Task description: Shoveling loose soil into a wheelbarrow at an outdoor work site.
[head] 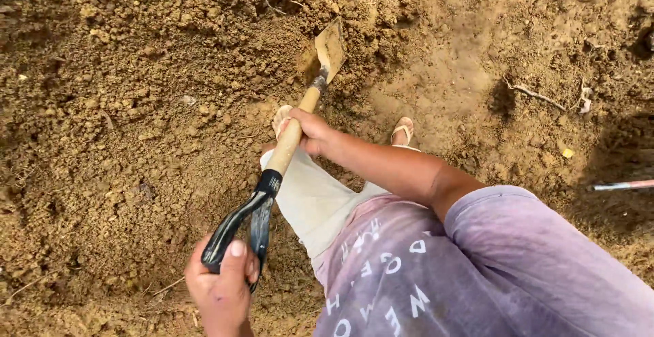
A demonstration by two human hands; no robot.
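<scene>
Left hand (221, 289): fingers clamped round the black D-grip (238, 231) at the near end of the spade. Right hand (310, 133): fingers wrapped round the wooden shaft (294, 136), midway along. Blade (330, 50): tip set in loose brown soil (122, 119), ahead of the feet. For a clean cut, probably best to keep both grips firm and press straight along the shaft. Count: one spade, two hands, two sandalled feet (403, 131), one thin rod (623, 185) lying at right.

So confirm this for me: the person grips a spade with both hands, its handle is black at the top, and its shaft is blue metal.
One point is wrong. The head view shows the spade with a pale wooden shaft, not blue metal. The left hand grips the black handle and the right hand grips the shaft.
</scene>
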